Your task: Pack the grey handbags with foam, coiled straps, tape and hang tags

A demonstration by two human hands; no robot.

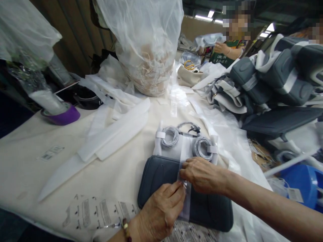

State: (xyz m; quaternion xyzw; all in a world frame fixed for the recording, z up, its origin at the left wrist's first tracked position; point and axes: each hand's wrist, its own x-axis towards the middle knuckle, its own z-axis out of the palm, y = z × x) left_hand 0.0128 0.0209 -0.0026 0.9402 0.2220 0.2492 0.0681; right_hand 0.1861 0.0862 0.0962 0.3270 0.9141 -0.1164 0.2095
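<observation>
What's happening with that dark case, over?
Left hand, right hand: both at pale strip across dark case. Case lying flat. Loose white sheets off to its left, not in the way.

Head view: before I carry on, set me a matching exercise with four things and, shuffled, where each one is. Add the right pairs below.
Things
1. dark padded case
2. bead bracelet
3. white sheets
4. blue tub

Places
A. around the left wrist
B. at the lower right of the picture
C. on the cream table, to the left of the hands
D. under the left hand and right hand

Right pairs: 1-D, 2-A, 3-C, 4-B
</observation>
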